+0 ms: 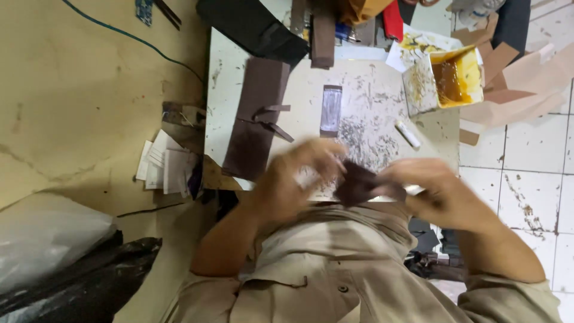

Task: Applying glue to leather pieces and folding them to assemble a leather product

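Looking down at a pale, scuffed work surface point(371, 101), which takes up most of the middle of the shot, with a tiled floor point(526, 179) off to one side and a yellowish wall point(89, 90) on the other. Next biggest thing is a long dark brown leather strip point(254, 119) lying flat on the surface, with a thin strap point(272, 122) tied or looped across its middle. Beyond that there's a square open tub of orange-yellow glue point(457, 75) at the far corner, messy around the rim, sitting near some cardboard scraps point(508, 66). A stack of white papers point(164, 161) hangs off the edge by the wall. In the centre of the surface is a short greyish-purple rectangular piece point(330, 107), and a small white stick-shaped thing point(408, 134) lies just beside the scuffed patch.

Then the hands, both a bit motion-blurred. The left hand point(302, 173) and right hand point(430, 185) are held up close to the person's chest, over the near edge of the surface, with a small dark brown leather piece point(359, 182) between them. Left grip looks curled and pinching one side of it, with something small and white showing under the fingers that I can't make out. Right grip is closed on the other side of the piece, fingers folded over it.
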